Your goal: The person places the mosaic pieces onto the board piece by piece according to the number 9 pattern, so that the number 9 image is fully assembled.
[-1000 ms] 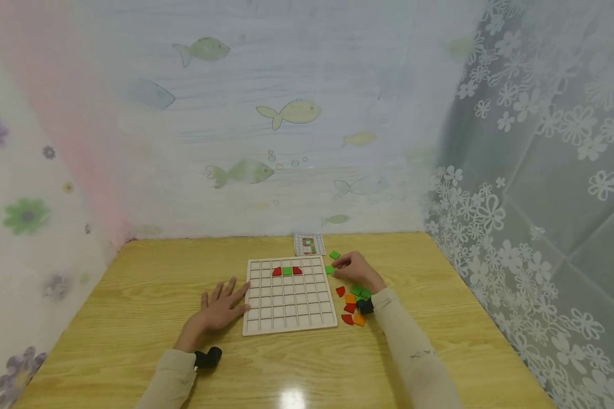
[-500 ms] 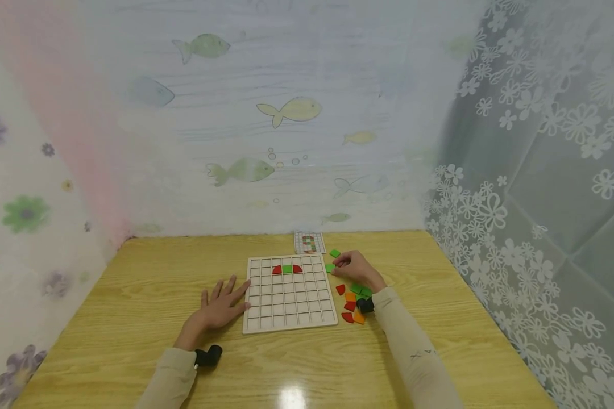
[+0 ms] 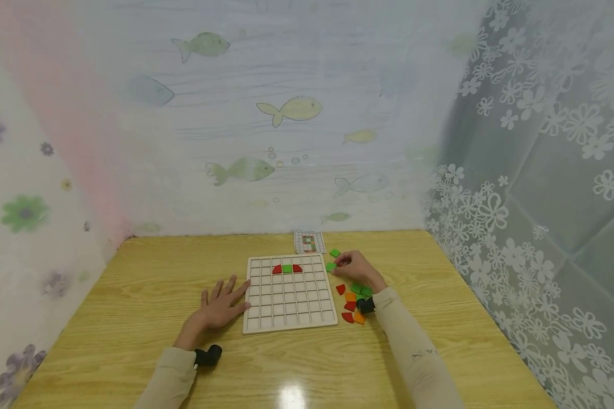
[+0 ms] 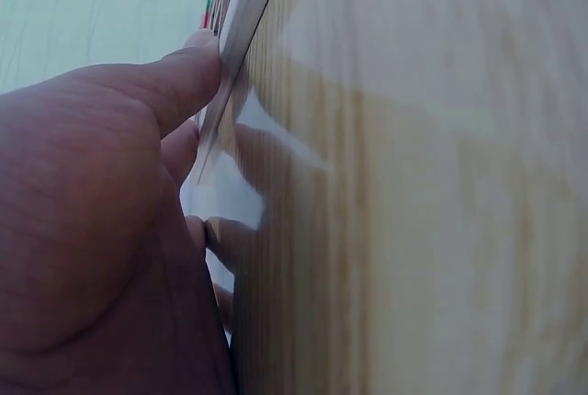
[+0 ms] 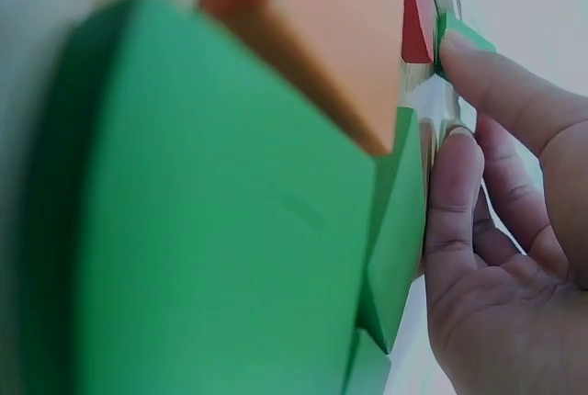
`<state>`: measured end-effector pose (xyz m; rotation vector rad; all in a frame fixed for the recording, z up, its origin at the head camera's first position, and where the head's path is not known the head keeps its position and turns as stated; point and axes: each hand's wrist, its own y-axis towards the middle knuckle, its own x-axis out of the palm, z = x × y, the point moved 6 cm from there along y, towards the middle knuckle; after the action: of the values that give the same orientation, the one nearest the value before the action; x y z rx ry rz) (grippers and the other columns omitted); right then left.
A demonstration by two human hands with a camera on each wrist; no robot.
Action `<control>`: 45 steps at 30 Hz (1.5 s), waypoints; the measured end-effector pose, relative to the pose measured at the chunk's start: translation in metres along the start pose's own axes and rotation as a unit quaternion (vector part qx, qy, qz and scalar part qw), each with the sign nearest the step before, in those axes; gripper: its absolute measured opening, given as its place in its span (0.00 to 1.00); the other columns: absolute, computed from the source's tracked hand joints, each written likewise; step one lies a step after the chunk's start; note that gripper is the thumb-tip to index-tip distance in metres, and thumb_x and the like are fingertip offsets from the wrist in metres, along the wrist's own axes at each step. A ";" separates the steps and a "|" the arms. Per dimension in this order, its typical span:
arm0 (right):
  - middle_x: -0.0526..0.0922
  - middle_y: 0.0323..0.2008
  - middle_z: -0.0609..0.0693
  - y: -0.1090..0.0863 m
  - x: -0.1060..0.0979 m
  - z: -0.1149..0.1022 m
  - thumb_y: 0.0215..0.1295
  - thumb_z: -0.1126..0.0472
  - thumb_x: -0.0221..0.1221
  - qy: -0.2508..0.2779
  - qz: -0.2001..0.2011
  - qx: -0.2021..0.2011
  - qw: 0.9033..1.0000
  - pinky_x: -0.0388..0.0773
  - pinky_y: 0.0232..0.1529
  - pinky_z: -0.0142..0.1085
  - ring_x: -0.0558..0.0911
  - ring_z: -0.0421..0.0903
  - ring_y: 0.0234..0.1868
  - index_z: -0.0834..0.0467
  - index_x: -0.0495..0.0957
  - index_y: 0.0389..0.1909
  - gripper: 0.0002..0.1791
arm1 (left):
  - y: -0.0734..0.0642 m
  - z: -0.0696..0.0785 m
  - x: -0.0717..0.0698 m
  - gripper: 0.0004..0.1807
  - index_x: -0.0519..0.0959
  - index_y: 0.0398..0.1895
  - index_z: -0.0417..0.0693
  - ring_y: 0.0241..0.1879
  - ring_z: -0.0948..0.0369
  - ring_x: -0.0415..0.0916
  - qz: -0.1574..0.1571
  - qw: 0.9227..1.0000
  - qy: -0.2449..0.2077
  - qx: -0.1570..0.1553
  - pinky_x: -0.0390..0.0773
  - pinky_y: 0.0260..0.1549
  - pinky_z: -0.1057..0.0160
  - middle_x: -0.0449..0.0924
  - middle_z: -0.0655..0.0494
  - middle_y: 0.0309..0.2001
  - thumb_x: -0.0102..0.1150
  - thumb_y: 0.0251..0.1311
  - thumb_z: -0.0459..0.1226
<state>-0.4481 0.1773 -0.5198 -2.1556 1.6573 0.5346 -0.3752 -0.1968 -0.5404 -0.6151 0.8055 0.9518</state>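
Observation:
A pale gridded board [image 3: 290,311] lies on the table. Near its top, a green square tile [image 3: 287,268] sits between two red quarter-round tiles [image 3: 277,270], one on either side. My left hand [image 3: 219,309] rests with spread fingers at the board's left edge; in the left wrist view, the thumb [image 4: 184,78] touches that edge. Beside the board's upper right, my right hand [image 3: 358,270] pinches a green square tile [image 3: 330,267]. The right wrist view shows the thumb on this tile [image 5: 469,35], while the index finger's contact is hidden.
Another green tile [image 3: 335,253] lies beyond the right hand. Several loose red, orange [image 3: 359,317] and green tiles [image 3: 356,288] lie right of the board, partly under the right wrist. A printed pattern card [image 3: 309,242] lies behind the board, near the wall.

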 end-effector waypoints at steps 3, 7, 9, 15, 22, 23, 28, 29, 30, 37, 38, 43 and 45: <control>0.82 0.39 0.56 0.001 -0.001 0.001 0.69 0.66 0.64 -0.001 0.009 0.006 1.000 0.76 0.39 0.34 0.78 0.45 0.37 0.68 0.80 0.46 0.10 | 0.000 0.000 0.000 0.39 0.51 0.83 0.58 0.78 0.32 0.23 0.001 1.000 -0.007 0.003 0.18 0.64 0.25 0.32 0.38 0.82 0.45 0.75 0.60; 0.82 0.42 0.58 0.002 -0.003 0.001 0.71 0.66 0.62 -0.004 0.020 0.014 1.000 0.76 0.40 0.35 0.79 0.46 0.39 0.68 0.80 0.47 0.10 | -0.002 0.003 -0.002 0.39 0.52 0.83 0.56 0.78 0.30 0.24 -0.002 1.000 -0.012 0.007 0.19 0.64 0.24 0.33 0.36 0.82 0.45 0.75 0.59; 0.82 0.43 0.59 0.003 -0.004 0.001 0.72 0.65 0.62 -0.004 0.023 0.017 1.000 0.76 0.40 0.34 0.79 0.46 0.40 0.68 0.80 0.48 0.10 | -0.002 0.004 -0.003 0.39 0.53 0.83 0.55 0.77 0.29 0.24 -0.001 1.000 -0.023 0.011 0.18 0.63 0.24 0.33 0.34 0.81 0.47 0.75 0.58; 0.82 0.41 0.59 0.004 -0.003 0.002 0.73 0.65 0.60 -0.005 0.025 0.013 1.000 0.75 0.38 0.34 0.78 0.45 0.37 0.69 0.79 0.48 0.10 | 0.002 -0.003 0.001 0.41 0.50 0.83 0.56 0.78 0.33 0.23 -0.002 1.000 -0.004 -0.003 0.18 0.65 0.26 0.31 0.38 0.82 0.44 0.75 0.61; 0.82 0.40 0.58 0.003 -0.002 0.002 0.74 0.67 0.58 0.008 0.008 0.014 1.000 0.76 0.38 0.33 0.77 0.43 0.35 0.69 0.78 0.50 0.11 | 0.004 -0.007 0.004 0.43 0.51 0.83 0.55 0.78 0.33 0.24 0.001 1.000 0.002 0.001 0.18 0.65 0.26 0.32 0.38 0.82 0.42 0.73 0.65; 0.82 0.41 0.58 0.002 -0.002 0.002 0.74 0.67 0.58 0.010 0.007 0.013 1.000 0.76 0.38 0.33 0.78 0.43 0.35 0.70 0.78 0.51 0.11 | 0.003 -0.006 0.004 0.42 0.50 0.83 0.56 0.79 0.33 0.24 -0.002 1.000 0.004 -0.001 0.18 0.65 0.26 0.31 0.38 0.82 0.42 0.73 0.64; 0.83 0.44 0.62 0.004 -0.002 0.001 0.74 0.67 0.58 0.014 0.005 -0.002 1.000 0.76 0.40 0.34 0.79 0.43 0.38 0.72 0.77 0.55 0.15 | -0.003 0.008 -0.004 0.38 0.51 0.83 0.54 0.78 0.32 0.25 -0.012 1.000 0.007 -0.009 0.21 0.65 0.25 0.32 0.37 0.82 0.47 0.77 0.56; 0.83 0.44 0.63 0.004 -0.002 0.001 0.74 0.67 0.59 0.016 0.005 -0.003 1.000 0.76 0.41 0.34 0.80 0.44 0.39 0.72 0.77 0.56 0.16 | -0.004 0.010 -0.005 0.38 0.52 0.83 0.53 0.78 0.31 0.25 -0.012 1.000 0.006 -0.010 0.22 0.65 0.24 0.33 0.36 0.82 0.48 0.77 0.54; 0.84 0.46 0.64 0.005 -0.002 0.001 0.74 0.67 0.58 0.015 0.005 -0.007 1.000 0.77 0.41 0.34 0.81 0.45 0.40 0.72 0.77 0.57 0.16 | -0.005 0.011 -0.006 0.37 0.52 0.83 0.52 0.78 0.31 0.25 -0.013 1.000 0.004 -0.011 0.22 0.65 0.23 0.33 0.36 0.82 0.48 0.77 0.53; 0.86 0.40 0.60 0.004 -0.001 0.000 0.74 0.68 0.58 0.035 0.001 -0.011 0.999 0.76 0.36 0.30 0.80 0.39 0.35 0.73 0.77 0.58 0.17 | -0.005 0.009 -0.005 0.39 0.52 0.83 0.53 0.77 0.30 0.25 -0.007 1.000 -0.008 -0.001 0.20 0.65 0.24 0.33 0.34 0.81 0.47 0.76 0.55; 0.86 0.39 0.60 0.003 -0.001 0.000 0.74 0.68 0.57 0.041 -0.001 -0.013 0.999 0.75 0.35 0.30 0.80 0.39 0.34 0.73 0.76 0.58 0.17 | -0.006 0.009 -0.005 0.39 0.52 0.83 0.53 0.77 0.30 0.24 -0.007 1.000 -0.008 0.002 0.19 0.64 0.24 0.33 0.34 0.81 0.47 0.76 0.56; 0.87 0.41 0.68 0.002 0.001 -0.005 0.75 0.68 0.53 0.045 -0.007 -0.028 0.999 0.78 0.37 0.32 0.85 0.46 0.38 0.75 0.74 0.58 0.17 | -0.006 0.007 -0.004 0.40 0.51 0.83 0.58 0.77 0.30 0.23 -0.003 1.000 -0.015 0.014 0.17 0.63 0.24 0.32 0.36 0.82 0.46 0.75 0.60; 0.86 0.43 0.69 0.000 0.002 -0.007 0.75 0.68 0.53 0.045 -0.006 -0.032 0.998 0.79 0.39 0.33 0.85 0.49 0.40 0.75 0.73 0.58 0.17 | -0.006 0.006 -0.004 0.40 0.51 0.83 0.60 0.77 0.30 0.22 -0.001 1.000 -0.017 0.014 0.16 0.63 0.24 0.31 0.37 0.82 0.46 0.74 0.61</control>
<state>-0.4476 0.1721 -0.5151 -2.2656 1.6953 0.5001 -0.3692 -0.1967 -0.5329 -0.5738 0.7867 0.9463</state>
